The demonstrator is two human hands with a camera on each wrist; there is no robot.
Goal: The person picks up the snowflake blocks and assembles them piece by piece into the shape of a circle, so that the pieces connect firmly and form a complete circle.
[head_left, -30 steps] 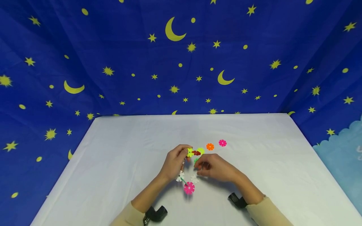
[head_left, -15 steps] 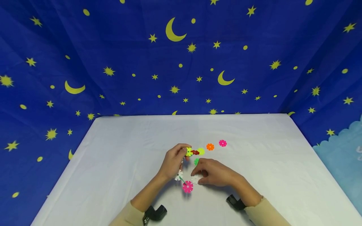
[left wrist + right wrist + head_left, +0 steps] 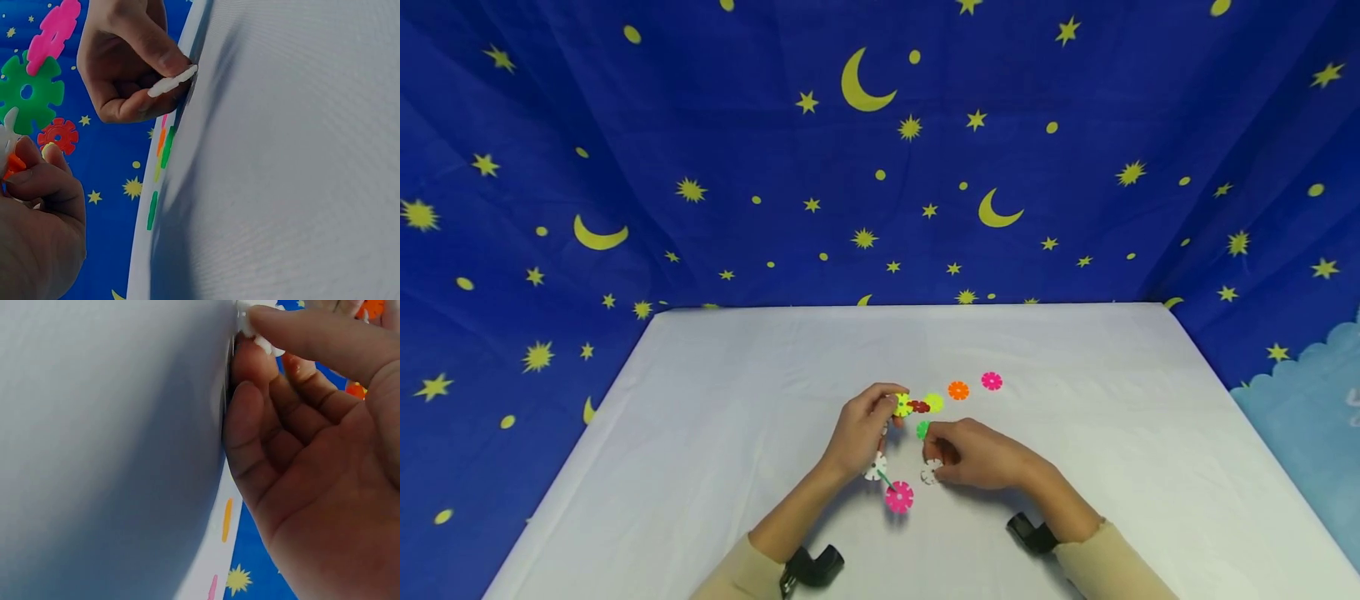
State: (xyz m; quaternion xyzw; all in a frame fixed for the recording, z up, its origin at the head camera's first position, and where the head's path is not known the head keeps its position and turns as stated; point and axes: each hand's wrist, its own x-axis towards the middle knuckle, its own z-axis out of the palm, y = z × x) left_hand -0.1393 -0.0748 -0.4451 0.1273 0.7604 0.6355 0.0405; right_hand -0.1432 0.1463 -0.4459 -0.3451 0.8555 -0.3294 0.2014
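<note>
My left hand (image 3: 856, 433) holds a built piece of joined, notched plastic snowflake discs. From it a yellow disc (image 3: 902, 406) and a red disc (image 3: 920, 407) stick out past the fingertips. A white disc (image 3: 875, 468) hangs below the palm, and a pink disc (image 3: 899, 497) joins on through a green disc (image 3: 28, 94) seen edge-on from the head. My fingers hide the middle of the piece, where some orange (image 3: 15, 165) shows. To the right, my right hand (image 3: 981, 454) pinches a single white snowflake disc (image 3: 169, 84) between thumb and finger, low over the table.
Loose discs lie on the white-covered table (image 3: 737, 375): a green one (image 3: 922, 430) partly behind the right hand, a yellow-green one (image 3: 934, 402), an orange one (image 3: 958, 390) and a pink one (image 3: 992, 381). A blue star-patterned cloth (image 3: 880, 208) rises behind the table.
My right hand has come down to the white disc on the table, pinched it and shifted it slightly right. The left hand and its piece have hardly moved.
</note>
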